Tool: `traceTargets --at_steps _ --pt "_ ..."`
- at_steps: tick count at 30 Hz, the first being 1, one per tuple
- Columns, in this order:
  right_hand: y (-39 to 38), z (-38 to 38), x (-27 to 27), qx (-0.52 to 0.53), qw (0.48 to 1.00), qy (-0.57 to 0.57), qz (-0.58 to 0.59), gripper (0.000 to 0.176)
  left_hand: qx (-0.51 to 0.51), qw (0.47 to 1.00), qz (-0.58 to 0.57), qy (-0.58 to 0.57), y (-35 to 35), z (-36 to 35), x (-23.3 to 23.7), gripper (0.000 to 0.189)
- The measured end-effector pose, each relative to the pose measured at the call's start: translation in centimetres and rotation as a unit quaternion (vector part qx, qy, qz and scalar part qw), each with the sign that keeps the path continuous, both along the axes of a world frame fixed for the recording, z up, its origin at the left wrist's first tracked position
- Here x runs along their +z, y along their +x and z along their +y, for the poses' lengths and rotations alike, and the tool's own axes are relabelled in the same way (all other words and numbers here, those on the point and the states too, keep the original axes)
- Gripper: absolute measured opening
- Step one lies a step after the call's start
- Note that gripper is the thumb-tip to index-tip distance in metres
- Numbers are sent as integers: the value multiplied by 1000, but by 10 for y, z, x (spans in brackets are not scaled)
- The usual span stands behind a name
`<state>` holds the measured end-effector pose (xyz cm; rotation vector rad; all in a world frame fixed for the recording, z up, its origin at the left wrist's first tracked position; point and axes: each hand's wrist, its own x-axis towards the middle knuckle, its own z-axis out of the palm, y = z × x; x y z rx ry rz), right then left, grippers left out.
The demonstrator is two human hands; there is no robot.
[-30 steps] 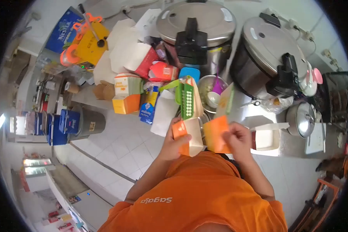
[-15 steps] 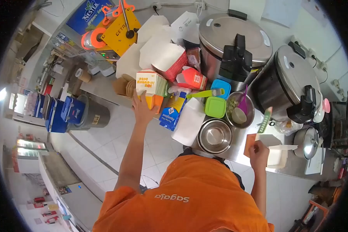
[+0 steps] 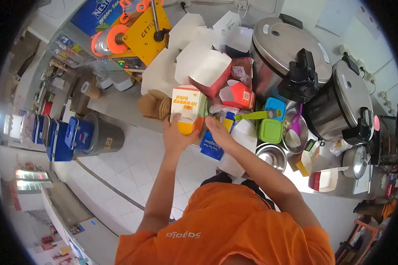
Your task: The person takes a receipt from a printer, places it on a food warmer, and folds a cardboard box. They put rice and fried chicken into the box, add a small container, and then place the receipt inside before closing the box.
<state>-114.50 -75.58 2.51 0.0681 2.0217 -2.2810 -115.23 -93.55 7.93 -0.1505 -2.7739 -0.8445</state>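
Upright at the counter's front edge stands a stack of flat printed food cartons (image 3: 188, 106), white, yellow and orange. My left hand (image 3: 176, 137) grips its lower front, thumb across the lettering. My right hand (image 3: 220, 134) is beside the stack's right side, fingers stretched out and holding nothing visible. Just below that hand lies a blue and yellow glove box (image 3: 213, 145). A folded small carton (image 3: 307, 159) stands at the right, near an open white box (image 3: 327, 180). Brown paper cups (image 3: 154, 105) sit left of the stack.
Two big steel cookers (image 3: 287, 53) line the back. A steel bowl (image 3: 272, 155), green-lidded container (image 3: 271, 130) and blue-lidded container (image 3: 275, 108) stand at centre right. A yellow sealing machine (image 3: 148, 42) is at the back left, and a grey bin (image 3: 104, 137) on the floor.
My right hand has left the small carton at the right and swung across to the printed stack. My left hand stays on the stack. The view has shifted slightly.
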Motion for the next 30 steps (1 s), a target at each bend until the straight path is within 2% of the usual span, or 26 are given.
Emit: traceTargets --at_steps 2,3,5,6,8,9,11,12,15,16,18,19,20,21,22,23,24,26,27,29,30 --pt "-51 -30 -28 -50 994 51 -83 63 36 999 -30 -17 -2 -1 -1 83" --pt "-71 -41 -47 -58 994 49 -81 63 29 999 -26 -19 -1 -5 -5 83" --pt "-100 -53 -78 -168 978 56 -109 78 -7 999 15 38 -2 -11 -17 81" --pt "-106 -55 -80 -175 977 54 -110 78 -14 999 13 38 -4 -11 -19 81" --pt "-108 -57 -87 -185 955 29 -231 91 -44 997 64 17 0 -9 -25 77" --pt "-107 -58 -86 -187 954 33 -234 91 -46 997 60 21 3 -7 -27 77" --pt "-111 -56 -79 -173 945 17 -276 102 -20 997 38 60 3 -2 -28 75" --pt "-115 -54 -83 -176 946 20 -273 102 -22 997 41 65 3 -4 -30 75" --pt "-128 -44 -107 -86 943 -197 -254 99 -47 993 90 66 6 -11 -36 76" --pt "-129 -41 -105 -88 943 -196 -254 99 -48 994 73 69 8 -13 -34 76" --pt "-128 -41 -102 -72 954 -87 -278 91 -49 995 51 68 11 -14 -32 76" --pt "-132 -39 -97 -60 931 -155 -326 82 -34 999 17 37 10 -11 -32 76" --pt "-129 -39 -93 -59 930 -158 -325 82 -18 1000 -15 6 5 -9 -31 75" --pt "-114 -38 -42 -64 918 -226 -321 76 -19 1000 -13 4 0 -8 -26 75" --pt "-102 -37 -10 -68 900 -292 -315 70 -6 997 -73 -17 -6 -5 -18 77" --pt "-99 -38 -27 -77 913 -283 -282 67 5 990 -134 -37 -13 -1 -13 78" --pt "-85 -36 -25 -80 914 -283 -281 67 3 990 -133 -36 -20 1 -12 78" --pt "-46 -26 -9 -105 965 -137 -197 65 -24 980 -196 -25 -31 0 -12 82" --pt "-22 -15 8 -111 964 -136 -198 65 -30 979 -198 -23 -33 -2 -21 82" --pt "25 14 42 18 990 -19 -136 52 -13 991 -125 -51 -37 0 -43 83" --pt "46 27 42 -6 990 -15 -142 52 -14 997 -79 7 -34 2 -42 81"
